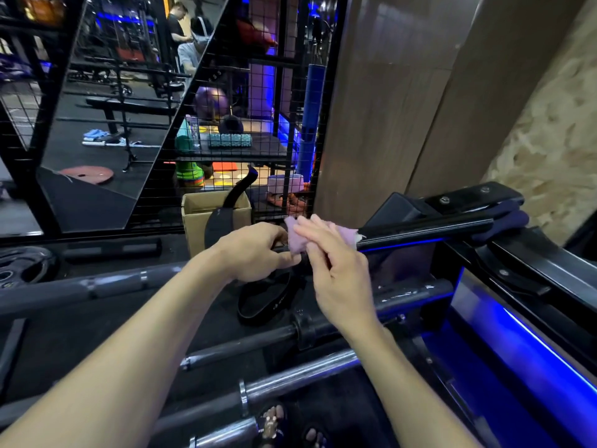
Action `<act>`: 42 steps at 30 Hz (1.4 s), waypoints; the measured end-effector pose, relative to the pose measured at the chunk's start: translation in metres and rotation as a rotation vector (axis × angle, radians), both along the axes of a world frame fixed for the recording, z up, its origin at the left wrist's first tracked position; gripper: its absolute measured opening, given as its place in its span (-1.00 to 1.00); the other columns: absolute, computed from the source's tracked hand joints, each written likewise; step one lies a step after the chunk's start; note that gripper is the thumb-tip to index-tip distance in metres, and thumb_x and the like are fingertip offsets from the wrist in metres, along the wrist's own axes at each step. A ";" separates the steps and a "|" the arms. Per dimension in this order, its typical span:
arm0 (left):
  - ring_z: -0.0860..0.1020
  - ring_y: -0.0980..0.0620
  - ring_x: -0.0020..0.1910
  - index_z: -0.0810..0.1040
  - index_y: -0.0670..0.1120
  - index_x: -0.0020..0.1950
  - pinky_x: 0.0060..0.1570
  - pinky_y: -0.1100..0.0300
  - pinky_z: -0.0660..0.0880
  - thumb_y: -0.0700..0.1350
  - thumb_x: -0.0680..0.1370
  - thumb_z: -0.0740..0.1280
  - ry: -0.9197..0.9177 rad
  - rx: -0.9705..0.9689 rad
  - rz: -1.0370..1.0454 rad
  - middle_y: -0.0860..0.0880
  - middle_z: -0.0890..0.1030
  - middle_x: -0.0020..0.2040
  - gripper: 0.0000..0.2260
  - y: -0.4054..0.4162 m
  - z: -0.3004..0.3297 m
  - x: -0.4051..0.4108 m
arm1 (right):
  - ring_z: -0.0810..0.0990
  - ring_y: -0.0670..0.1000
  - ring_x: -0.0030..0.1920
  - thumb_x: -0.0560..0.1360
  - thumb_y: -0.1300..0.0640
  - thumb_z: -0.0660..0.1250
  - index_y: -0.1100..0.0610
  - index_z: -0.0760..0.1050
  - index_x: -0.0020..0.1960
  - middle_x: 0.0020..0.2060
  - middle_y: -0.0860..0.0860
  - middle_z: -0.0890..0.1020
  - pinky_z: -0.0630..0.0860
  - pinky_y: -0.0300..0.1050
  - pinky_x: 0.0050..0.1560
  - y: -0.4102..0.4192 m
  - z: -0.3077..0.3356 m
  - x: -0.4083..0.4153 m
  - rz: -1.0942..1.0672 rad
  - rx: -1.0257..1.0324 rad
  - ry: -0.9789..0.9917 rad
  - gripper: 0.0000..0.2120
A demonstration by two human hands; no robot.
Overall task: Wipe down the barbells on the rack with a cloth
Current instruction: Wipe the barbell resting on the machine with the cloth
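Draping over the top barbell (420, 229) on the rack (504, 253), a lilac cloth (298, 239) sits mid-bar. Left hand (255, 253) pinches its lower edge, fingers curled round the bar. Right hand (336, 266) presses it with straight fingers. Lower barbells (290, 381) lie below; cardboard box (193, 218) behind.

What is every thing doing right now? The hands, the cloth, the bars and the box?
left hand: fingers curled round the top barbell, by the cloth
right hand: fingers straight, pressing the cloth
purple cloth: wrapped over the top barbell
top barbell: lying across the rack, its far end resting there
lower barbells: lying untouched
cardboard box: open on top, a black belt hanging out
weight plate: flat on the floor
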State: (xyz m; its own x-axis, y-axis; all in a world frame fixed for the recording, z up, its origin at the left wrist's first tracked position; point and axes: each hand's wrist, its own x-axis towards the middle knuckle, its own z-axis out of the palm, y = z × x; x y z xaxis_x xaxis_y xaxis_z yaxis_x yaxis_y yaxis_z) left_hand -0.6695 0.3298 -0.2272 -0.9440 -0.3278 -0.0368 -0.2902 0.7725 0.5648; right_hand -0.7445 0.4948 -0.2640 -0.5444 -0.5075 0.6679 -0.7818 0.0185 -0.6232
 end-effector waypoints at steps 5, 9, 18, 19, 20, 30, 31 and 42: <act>0.64 -0.05 0.03 0.59 0.03 0.15 0.15 -0.15 0.55 0.33 0.44 0.33 -0.011 -0.005 -0.012 0.02 0.69 0.04 -0.53 -0.001 0.000 0.000 | 0.45 -0.08 0.48 0.59 0.47 0.29 0.14 0.64 0.29 0.35 -0.07 0.61 0.38 -0.08 0.50 0.037 -0.033 0.010 0.087 0.003 -0.035 -0.61; 0.65 -0.02 0.05 0.61 0.05 0.14 0.19 -0.13 0.55 0.44 0.33 0.29 -0.020 0.040 -0.003 0.05 0.70 0.03 -0.41 -0.003 -0.001 -0.002 | 0.65 -0.13 0.19 0.66 0.35 0.25 -0.01 0.67 0.19 0.12 -0.19 0.71 0.58 -0.07 0.20 0.063 -0.021 0.013 0.038 0.022 -0.288 -0.65; 0.58 -0.01 0.19 0.35 0.17 0.35 0.22 -0.09 0.49 0.19 0.55 0.38 0.094 -0.071 0.007 0.11 0.62 0.21 -0.58 0.003 -0.005 0.003 | 0.54 -0.25 0.32 0.64 0.34 0.26 0.02 0.67 0.09 0.20 -0.23 0.66 0.47 -0.11 0.38 0.004 0.016 0.001 0.048 0.035 -0.049 -0.70; 0.58 -0.01 0.19 0.37 0.17 0.34 0.22 -0.10 0.49 0.20 0.55 0.37 0.084 -0.058 -0.006 0.09 0.62 0.21 -0.59 0.001 -0.004 0.003 | 0.46 -0.22 0.43 0.63 0.37 0.27 0.06 0.68 0.16 0.30 -0.19 0.62 0.40 -0.18 0.45 0.010 -0.001 0.006 0.061 0.042 -0.044 -0.69; 0.59 -0.02 0.17 0.39 0.15 0.31 0.21 -0.11 0.50 0.19 0.57 0.37 0.070 -0.053 -0.017 0.08 0.63 0.18 -0.63 0.000 -0.004 0.002 | 0.43 -0.17 0.47 0.62 0.42 0.26 0.10 0.67 0.20 0.34 -0.13 0.61 0.36 -0.21 0.48 0.019 -0.017 0.009 0.083 0.006 -0.092 -0.66; 0.57 0.00 0.22 0.27 0.22 0.45 0.26 -0.08 0.48 0.07 0.66 0.30 0.114 -0.036 -0.018 0.12 0.56 0.30 -0.60 0.007 -0.003 0.004 | 0.61 -0.16 -0.16 0.67 0.30 0.24 -0.02 0.68 0.11 -0.11 -0.18 0.71 0.51 -0.26 -0.07 0.036 0.026 -0.011 -0.047 -0.338 -0.406 -0.69; 0.59 0.01 0.14 0.29 0.25 0.37 0.21 -0.09 0.50 0.06 0.65 0.31 0.130 -0.054 -0.018 0.14 0.59 0.20 -0.67 0.008 -0.005 0.004 | 0.59 -0.14 -0.19 0.66 0.30 0.24 -0.05 0.67 0.11 -0.14 -0.17 0.71 0.55 -0.17 -0.07 0.028 0.027 -0.010 -0.049 -0.289 -0.337 -0.68; 0.59 -0.01 0.15 0.25 0.19 0.49 0.20 -0.07 0.50 0.14 0.69 0.19 0.030 -0.164 -0.035 0.10 0.64 0.16 -0.62 0.007 -0.002 0.005 | 0.66 -0.20 0.18 0.62 0.38 0.28 -0.01 0.68 0.23 0.14 -0.26 0.70 0.56 -0.22 0.21 0.055 -0.026 0.013 -0.082 -0.071 -0.211 -0.62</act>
